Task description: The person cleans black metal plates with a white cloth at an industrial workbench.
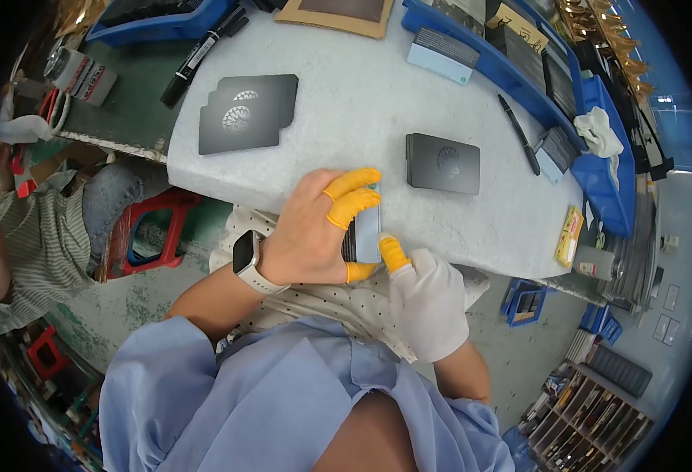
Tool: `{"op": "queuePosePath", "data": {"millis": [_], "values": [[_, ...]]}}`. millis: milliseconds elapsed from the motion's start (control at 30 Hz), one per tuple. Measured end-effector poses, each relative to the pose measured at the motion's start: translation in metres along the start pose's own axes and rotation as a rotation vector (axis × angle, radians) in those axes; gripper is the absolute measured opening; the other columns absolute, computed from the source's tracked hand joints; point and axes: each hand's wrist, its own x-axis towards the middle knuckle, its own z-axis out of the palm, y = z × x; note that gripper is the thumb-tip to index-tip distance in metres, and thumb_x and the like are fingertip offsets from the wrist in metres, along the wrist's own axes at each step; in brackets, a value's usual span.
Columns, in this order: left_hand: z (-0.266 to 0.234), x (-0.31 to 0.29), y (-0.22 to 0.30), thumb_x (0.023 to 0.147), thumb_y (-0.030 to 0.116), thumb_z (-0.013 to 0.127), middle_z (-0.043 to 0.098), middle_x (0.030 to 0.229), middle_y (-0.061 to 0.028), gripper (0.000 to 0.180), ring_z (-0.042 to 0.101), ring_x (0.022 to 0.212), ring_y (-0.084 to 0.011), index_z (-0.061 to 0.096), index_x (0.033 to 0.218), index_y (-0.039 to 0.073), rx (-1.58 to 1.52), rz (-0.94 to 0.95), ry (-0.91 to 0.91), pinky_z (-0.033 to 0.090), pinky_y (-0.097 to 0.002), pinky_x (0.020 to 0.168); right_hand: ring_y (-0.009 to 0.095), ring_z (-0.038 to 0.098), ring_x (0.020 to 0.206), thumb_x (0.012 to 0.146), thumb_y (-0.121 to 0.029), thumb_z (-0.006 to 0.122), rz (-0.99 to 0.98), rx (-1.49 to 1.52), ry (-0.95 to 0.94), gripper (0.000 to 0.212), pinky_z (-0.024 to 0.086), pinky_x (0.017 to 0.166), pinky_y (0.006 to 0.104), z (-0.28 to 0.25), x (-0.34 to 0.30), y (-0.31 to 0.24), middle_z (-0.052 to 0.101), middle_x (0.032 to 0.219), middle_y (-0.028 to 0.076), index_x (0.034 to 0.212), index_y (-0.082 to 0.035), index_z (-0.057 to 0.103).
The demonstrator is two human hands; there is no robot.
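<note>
Left hand [307, 230] curls firmly around a blue-and-black box [369, 228] at the near edge of the table [330, 102]; my right hand [431, 307] bends half closed near its corner, touch unclear; I should squeeze softly so nothing dents

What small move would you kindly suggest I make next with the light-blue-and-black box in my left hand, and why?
I would probably rest the right hand's yellow-covered fingertip on the right edge of the box to steady it: the left hand holds the box between its far and near ends, and that fingertip is close beside its edge.
</note>
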Motion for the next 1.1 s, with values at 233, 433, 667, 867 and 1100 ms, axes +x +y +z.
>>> {"op": "queuePosePath", "data": {"millis": [233, 433, 667, 867, 1100], "values": [[-0.001, 0.000, 0.003, 0.056, 0.024, 0.092, 0.060, 0.138, -0.0170, 0.082, 0.058, 0.115, -0.0398, 0.055, 0.127, 0.006, 0.015, -0.013, -0.007, 0.046, -0.0481, 0.099, 0.026, 0.058, 0.070, 0.082, -0.015, 0.073, -0.015, 0.073, -0.023, 0.021, 0.044, 0.056, 0.0420, -0.005, -0.023, -0.006, 0.054, 0.079, 0.006, 0.100, -0.007, 0.073], [-0.001, 0.001, 0.002, 0.057, 0.024, 0.092, 0.060, 0.138, -0.0172, 0.081, 0.058, 0.114, -0.0399, 0.055, 0.127, 0.006, 0.014, -0.009, -0.009, 0.046, -0.0481, 0.099, 0.026, 0.058, 0.071, 0.082, -0.016, 0.073, -0.026, 0.055, -0.017, 0.025, 0.045, 0.057, 0.0416, -0.007, -0.020, -0.006, 0.056, 0.082, 0.006, 0.105, -0.007, 0.073], [0.002, 0.000, 0.000, 0.060, 0.025, 0.091, 0.058, 0.140, -0.0168, 0.083, 0.057, 0.114, -0.0399, 0.055, 0.132, 0.005, 0.028, 0.020, 0.034, 0.046, -0.0493, 0.098, 0.025, 0.060, 0.073, 0.080, -0.012, 0.068, -0.034, -0.065, -0.016, 0.046, 0.050, 0.059, 0.0406, -0.008, 0.013, -0.001, 0.056, 0.085, 0.007, 0.125, -0.007, 0.069], [0.004, -0.002, -0.005, 0.061, 0.021, 0.091, 0.056, 0.134, -0.0134, 0.084, 0.057, 0.115, -0.0392, 0.057, 0.136, 0.010, 0.051, 0.023, 0.089, 0.045, -0.0508, 0.095, 0.027, 0.062, 0.075, 0.079, -0.012, 0.068, -0.034, -0.016, -0.046, 0.047, 0.053, 0.058, 0.0428, -0.006, 0.031, 0.004, 0.057, 0.088, 0.008, 0.125, -0.006, 0.068], [0.009, -0.004, -0.013, 0.059, 0.019, 0.091, 0.057, 0.125, -0.0102, 0.074, 0.058, 0.123, -0.0377, 0.061, 0.125, 0.013, 0.020, 0.101, 0.098, 0.045, -0.0523, 0.094, 0.028, 0.063, 0.072, 0.080, -0.014, 0.068, -0.007, -0.076, -0.029, 0.040, 0.052, 0.056, 0.0428, -0.002, 0.051, 0.004, 0.057, 0.089, 0.009, 0.119, -0.005, 0.069]]}}
